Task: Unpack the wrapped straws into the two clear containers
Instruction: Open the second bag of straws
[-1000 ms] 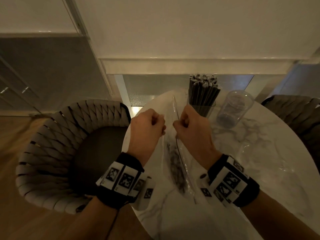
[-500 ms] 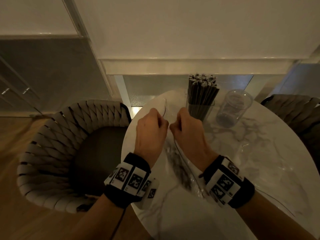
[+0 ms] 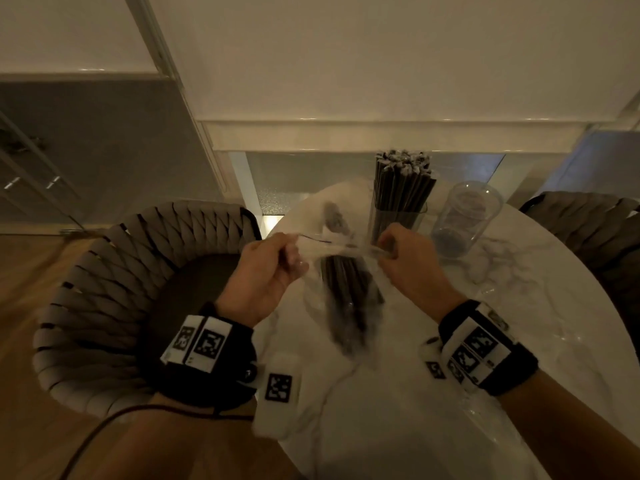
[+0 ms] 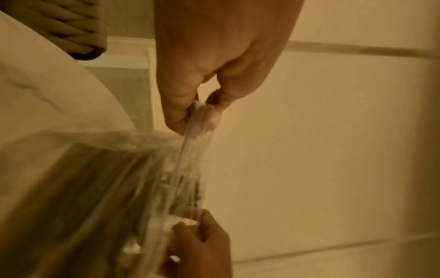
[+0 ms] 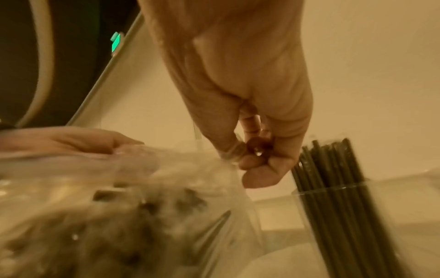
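Note:
A clear plastic bag (image 3: 346, 306) of dark straws (image 3: 349, 292) hangs over the marble table (image 3: 519, 341). My left hand (image 3: 273, 268) pinches one side of the bag's mouth and my right hand (image 3: 401, 258) pinches the other side, stretching the plastic between them. In the left wrist view the left hand (image 4: 200, 116) pinches the film (image 4: 181, 169), with right-hand fingers (image 4: 202, 242) below. In the right wrist view the right hand (image 5: 245, 156) pinches the bag (image 5: 142, 197). Behind stand a clear container full of dark straws (image 3: 398, 202) and a clear container without straws (image 3: 464, 220).
A woven chair (image 3: 114, 289) sits left of the table and another chair (image 3: 595, 230) at the right. A wall and low ledge (image 3: 381, 133) run behind the table. More clear plastic film (image 3: 491, 420) lies on the table near my right forearm.
My hands were close together on the bag's top; now they have pulled apart sideways, spreading the bag's mouth wide, and the straws inside show between them.

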{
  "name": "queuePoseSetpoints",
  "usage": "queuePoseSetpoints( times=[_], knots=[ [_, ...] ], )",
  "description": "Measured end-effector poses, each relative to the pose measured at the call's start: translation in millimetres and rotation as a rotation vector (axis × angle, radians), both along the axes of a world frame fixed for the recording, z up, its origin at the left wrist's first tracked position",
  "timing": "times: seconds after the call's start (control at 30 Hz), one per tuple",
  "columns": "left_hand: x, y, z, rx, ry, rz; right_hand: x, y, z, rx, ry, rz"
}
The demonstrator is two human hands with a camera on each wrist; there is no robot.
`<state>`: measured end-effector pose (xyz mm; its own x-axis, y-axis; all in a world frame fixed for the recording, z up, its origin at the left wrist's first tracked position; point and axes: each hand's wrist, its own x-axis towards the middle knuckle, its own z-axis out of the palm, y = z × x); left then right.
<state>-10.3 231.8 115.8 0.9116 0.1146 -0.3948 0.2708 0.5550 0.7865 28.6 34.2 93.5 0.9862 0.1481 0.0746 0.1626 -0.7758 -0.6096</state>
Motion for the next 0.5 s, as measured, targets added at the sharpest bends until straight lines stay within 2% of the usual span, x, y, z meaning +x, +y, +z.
queuePoseSetpoints(
  times=[0.07, 0.1, 0.17, 0.2, 0.27, 0.3, 0.37, 0.43, 0.5],
  knots=[
    [-8.0, 5.1, 2.1, 0.104, -0.072, -0.155, 11.4, -18.7, -1.1, -0.079, -0.032, -0.056],
    [-11.9, 6.6, 1.3, 0.246, -0.163, -0.255, 15.9, -27.8, 0.0, -0.077, -0.037, -0.093],
    [-16.4, 9.0, -1.2, 0.700, -0.365, -0.429, 21.7, -41.2, 2.5, -0.067, -0.031, -0.133],
    [-15.2, 10.1, -2.6, 0.950, -0.403, -0.454, 22.7, -44.9, 3.5, -0.083, -0.019, -0.123],
    [-10.0, 12.3, -4.5, 1.399, -0.344, -0.429, 20.9, -48.5, 6.1, -0.106, 0.004, -0.079],
    [-8.9, 13.8, -5.5, 1.540, -0.293, -0.447, 18.9, -49.2, 10.4, -0.100, 0.017, -0.066],
    [-8.0, 16.4, -9.6, 1.655, -0.208, -0.582, 16.5, -53.2, 22.5, -0.060, 0.077, -0.065],
    [-7.4, 17.9, -9.5, 1.680, -0.135, -0.734, 17.5, -58.4, 35.2, -0.021, 0.206, -0.059],
    [-4.8, 17.7, -5.7, 1.540, -0.087, -0.881, 18.3, -62.7, 43.0, -0.021, 0.391, -0.054]
  ],
)
